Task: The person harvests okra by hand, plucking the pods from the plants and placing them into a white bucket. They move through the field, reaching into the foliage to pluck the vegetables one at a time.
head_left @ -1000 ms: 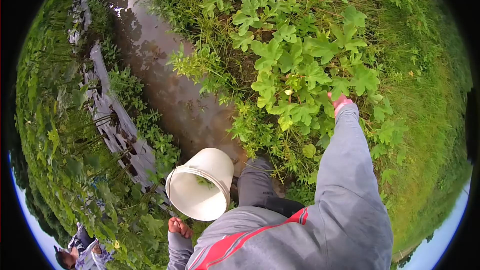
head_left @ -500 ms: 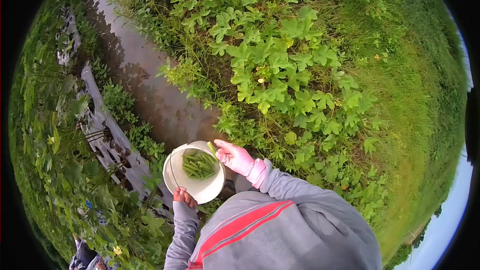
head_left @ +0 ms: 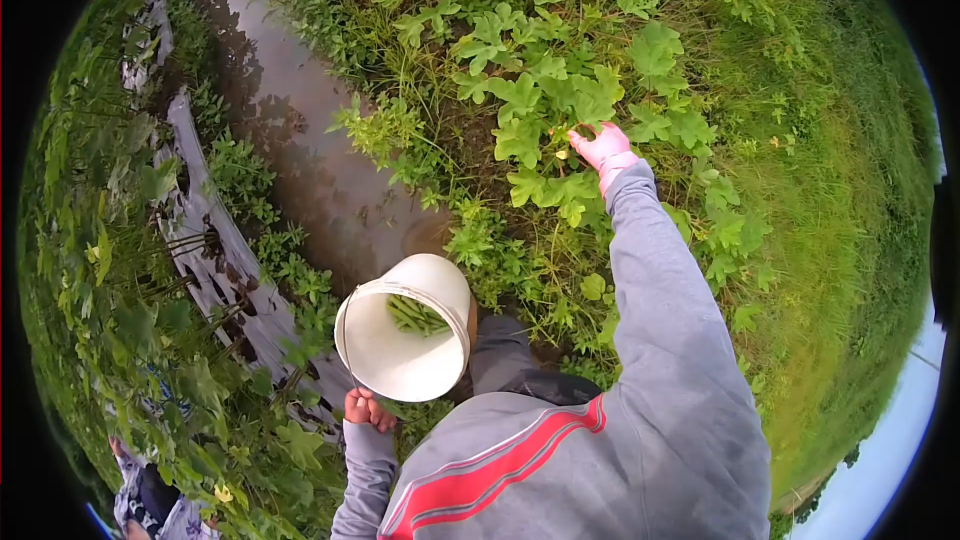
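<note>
My bare left hand (head_left: 370, 409) is closed around the thin wire handle of a white bucket (head_left: 384, 355). The bucket is tilted, its mouth facing me, and green okra pods (head_left: 415, 315) lie deep inside. My right hand (head_left: 602, 145), in a pink glove, is stretched out to a leafy okra plant (head_left: 540, 100). Its thumb and fingers are apart, curved among the leaves beside a small pale yellow flower (head_left: 562, 154). Whether the fingertips touch a stem is too small to tell.
A wet, muddy furrow (head_left: 300, 140) runs along the left of the plants. Beyond it lies torn grey plastic sheeting (head_left: 215, 220) with more leafy plants. Another person (head_left: 150, 500) is partly visible at the lower left. Tall grass (head_left: 830, 240) grows on the right.
My right hand has moved from beside the bucket up and away to the plant; the green pod it held is no longer in it. The bucket has tipped further toward me.
</note>
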`<action>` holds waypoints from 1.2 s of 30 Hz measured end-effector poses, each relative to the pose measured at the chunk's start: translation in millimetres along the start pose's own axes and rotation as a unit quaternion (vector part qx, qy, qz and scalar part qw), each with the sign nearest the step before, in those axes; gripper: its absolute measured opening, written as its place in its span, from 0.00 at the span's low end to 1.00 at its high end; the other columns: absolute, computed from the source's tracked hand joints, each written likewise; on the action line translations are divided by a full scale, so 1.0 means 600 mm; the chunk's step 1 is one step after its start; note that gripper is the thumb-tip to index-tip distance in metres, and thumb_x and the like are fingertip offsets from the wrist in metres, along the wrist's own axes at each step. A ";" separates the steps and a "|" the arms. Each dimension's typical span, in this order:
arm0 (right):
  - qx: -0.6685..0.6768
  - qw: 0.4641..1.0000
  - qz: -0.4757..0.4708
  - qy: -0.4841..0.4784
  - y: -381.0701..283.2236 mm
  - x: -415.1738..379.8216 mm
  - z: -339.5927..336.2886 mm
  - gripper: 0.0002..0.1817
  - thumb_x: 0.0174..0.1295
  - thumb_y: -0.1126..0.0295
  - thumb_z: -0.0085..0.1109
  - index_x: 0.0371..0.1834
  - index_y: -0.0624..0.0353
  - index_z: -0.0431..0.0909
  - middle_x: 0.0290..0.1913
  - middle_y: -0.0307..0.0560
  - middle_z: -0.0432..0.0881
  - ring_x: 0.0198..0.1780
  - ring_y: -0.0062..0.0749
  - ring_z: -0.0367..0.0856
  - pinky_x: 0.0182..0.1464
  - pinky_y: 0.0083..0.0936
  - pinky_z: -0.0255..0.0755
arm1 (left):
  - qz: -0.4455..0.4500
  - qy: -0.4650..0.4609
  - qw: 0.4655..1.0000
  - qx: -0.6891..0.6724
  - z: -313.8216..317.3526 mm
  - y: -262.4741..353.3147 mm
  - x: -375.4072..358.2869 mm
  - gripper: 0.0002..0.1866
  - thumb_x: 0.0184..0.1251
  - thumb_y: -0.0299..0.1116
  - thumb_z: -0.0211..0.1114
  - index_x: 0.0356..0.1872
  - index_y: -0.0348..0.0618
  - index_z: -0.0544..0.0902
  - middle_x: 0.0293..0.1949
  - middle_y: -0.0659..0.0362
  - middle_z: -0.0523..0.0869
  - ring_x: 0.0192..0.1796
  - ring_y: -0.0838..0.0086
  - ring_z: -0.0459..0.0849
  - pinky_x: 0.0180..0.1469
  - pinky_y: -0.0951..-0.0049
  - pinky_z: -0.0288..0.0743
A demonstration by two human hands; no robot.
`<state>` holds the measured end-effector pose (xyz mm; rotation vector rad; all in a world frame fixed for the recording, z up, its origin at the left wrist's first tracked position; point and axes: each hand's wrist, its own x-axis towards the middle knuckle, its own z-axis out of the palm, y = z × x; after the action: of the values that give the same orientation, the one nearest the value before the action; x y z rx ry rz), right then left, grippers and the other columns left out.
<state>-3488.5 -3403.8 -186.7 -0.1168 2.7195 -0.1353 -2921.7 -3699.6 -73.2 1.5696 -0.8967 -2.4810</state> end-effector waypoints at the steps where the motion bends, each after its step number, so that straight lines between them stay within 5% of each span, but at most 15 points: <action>1: 0.050 0.998 -0.017 0.014 -0.001 -0.010 0.004 0.27 0.51 0.49 0.62 0.54 0.50 0.77 0.51 0.50 0.80 0.55 0.43 0.75 0.60 0.31 0.67 | 0.006 -0.005 1.000 0.002 0.003 -0.003 0.001 0.07 0.73 0.40 0.47 0.41 0.49 0.67 0.12 0.63 0.63 0.10 0.74 0.61 0.15 0.68 0.62; 3: 0.191 0.980 0.023 0.053 -0.005 -0.040 0.018 0.29 0.48 0.60 0.68 0.56 0.48 0.75 0.54 0.50 0.78 0.55 0.43 0.75 0.59 0.30 0.68 | 0.008 -0.009 1.000 0.000 -0.002 -0.014 0.002 0.08 0.72 0.41 0.48 0.41 0.49 0.68 0.12 0.63 0.64 0.10 0.74 0.61 0.15 0.68 0.62; 6: 0.038 0.999 0.025 0.019 0.056 -0.037 0.076 0.29 0.47 0.63 0.66 0.57 0.50 0.75 0.52 0.50 0.79 0.54 0.38 0.77 0.59 0.26 0.67 | 0.006 -0.015 1.000 -0.022 -0.039 -0.030 0.009 0.08 0.72 0.42 0.48 0.41 0.50 0.68 0.11 0.62 0.63 0.10 0.73 0.61 0.13 0.69 0.60; 11: 0.262 0.961 0.065 -0.064 0.122 -0.078 0.119 0.22 0.47 0.68 0.68 0.50 0.44 0.81 0.43 0.41 0.81 0.42 0.23 0.76 0.47 0.21 0.71 | 0.006 -0.007 1.000 -0.016 -0.046 -0.023 -0.024 0.09 0.73 0.44 0.46 0.40 0.53 0.68 0.12 0.63 0.62 0.10 0.73 0.60 0.12 0.69 0.58; 14: 0.291 0.946 0.067 -0.124 0.133 -0.090 0.112 0.23 0.50 0.70 0.65 0.54 0.51 0.78 0.50 0.46 0.80 0.46 0.29 0.78 0.48 0.24 0.72 | -0.003 0.005 1.000 -0.007 -0.046 -0.014 -0.033 0.10 0.73 0.45 0.46 0.39 0.52 0.68 0.13 0.65 0.62 0.11 0.76 0.61 0.14 0.71 0.60; 17: 0.501 0.819 0.216 -0.176 0.136 -0.123 0.095 0.29 0.62 0.60 0.57 0.66 0.54 0.64 0.58 0.48 0.75 0.45 0.38 0.81 0.44 0.31 0.78 | -0.002 0.024 1.000 -0.012 -0.056 -0.028 -0.041 0.08 0.72 0.43 0.48 0.38 0.52 0.68 0.11 0.65 0.61 0.09 0.76 0.60 0.12 0.71 0.58; 19: 0.449 0.864 0.219 -0.060 0.107 -0.184 0.053 0.29 0.68 0.54 0.46 0.68 0.57 0.60 0.64 0.50 0.69 0.44 0.42 0.81 0.45 0.32 0.76 | 0.005 0.116 0.993 -0.003 -0.052 -0.022 -0.071 0.07 0.70 0.40 0.52 0.36 0.52 0.67 0.10 0.66 0.60 0.08 0.78 0.58 0.11 0.73 0.57; 21: 0.528 0.814 0.214 0.114 0.127 -0.226 0.088 0.26 0.67 0.55 0.48 0.63 0.60 0.65 0.58 0.52 0.74 0.46 0.40 0.78 0.51 0.27 0.72 | 0.002 0.180 0.981 0.068 -0.063 -0.027 -0.102 0.06 0.67 0.38 0.55 0.36 0.51 0.70 0.14 0.68 0.65 0.13 0.79 0.62 0.16 0.76 0.57; 23: 0.274 0.904 0.112 0.309 0.160 -0.247 0.129 0.25 0.63 0.58 0.54 0.57 0.66 0.70 0.48 0.54 0.81 0.47 0.41 0.81 0.50 0.29 0.75 | -0.013 0.274 0.952 0.139 -0.104 -0.059 -0.124 0.08 0.64 0.38 0.56 0.39 0.47 0.73 0.17 0.67 0.67 0.17 0.81 0.63 0.20 0.77 0.57; 24: 0.167 0.932 0.088 0.308 0.138 -0.271 0.116 0.27 0.59 0.60 0.60 0.58 0.66 0.69 0.48 0.56 0.81 0.47 0.42 0.81 0.51 0.32 0.75 | 0.054 0.277 0.931 0.233 -0.118 -0.064 -0.150 0.10 0.66 0.39 0.54 0.34 0.43 0.76 0.21 0.63 0.76 0.25 0.73 0.74 0.30 0.71 0.68; 26: 0.210 0.958 0.053 0.188 0.028 -0.333 0.085 0.28 0.59 0.62 0.61 0.59 0.66 0.69 0.52 0.59 0.78 0.50 0.42 0.80 0.50 0.31 0.76 | 0.074 0.319 0.910 0.256 -0.157 -0.113 -0.194 0.12 0.67 0.40 0.53 0.33 0.42 0.77 0.23 0.60 0.77 0.27 0.69 0.76 0.32 0.69 0.70; 28: 0.269 0.940 -0.173 0.118 -0.055 -0.345 0.109 0.25 0.62 0.65 0.58 0.60 0.66 0.68 0.56 0.59 0.74 0.54 0.41 0.77 0.51 0.31 0.75 | 0.080 0.341 0.881 0.319 -0.192 -0.177 -0.191 0.13 0.66 0.39 0.52 0.32 0.41 0.79 0.24 0.52 0.79 0.30 0.63 0.79 0.36 0.67 0.71; 30: 0.327 0.881 -0.320 -0.115 -0.194 -0.410 0.062 0.23 0.64 0.68 0.54 0.61 0.66 0.67 0.58 0.56 0.73 0.55 0.39 0.75 0.53 0.30 0.74 | 0.074 0.364 0.870 0.323 -0.198 -0.213 -0.213 0.13 0.65 0.39 0.52 0.31 0.41 0.79 0.23 0.53 0.78 0.28 0.65 0.77 0.34 0.68 0.70; 32: 0.340 0.797 -0.459 -0.193 -0.286 -0.430 0.085 0.22 0.67 0.67 0.51 0.62 0.65 0.66 0.57 0.53 0.74 0.53 0.37 0.76 0.54 0.31 0.72 | 0.069 0.392 0.864 0.309 -0.195 -0.245 -0.241 0.12 0.65 0.39 0.52 0.30 0.42 0.78 0.22 0.55 0.77 0.27 0.67 0.76 0.32 0.69 0.69; 36: 0.326 0.731 -0.387 -0.458 -0.460 -0.509 0.134 0.21 0.69 0.58 0.49 0.60 0.59 0.70 0.53 0.49 0.77 0.46 0.30 0.78 0.47 0.25 0.75 | 0.060 0.461 0.850 0.248 -0.187 -0.332 -0.285 0.11 0.65 0.38 0.53 0.29 0.43 0.77 0.20 0.59 0.74 0.24 0.71 0.73 0.28 0.71 0.67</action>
<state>-3160.6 -3652.8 -106.9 -0.8435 1.3633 -0.9642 -2697.5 -3522.9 -71.3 2.3772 -1.3784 -1.1218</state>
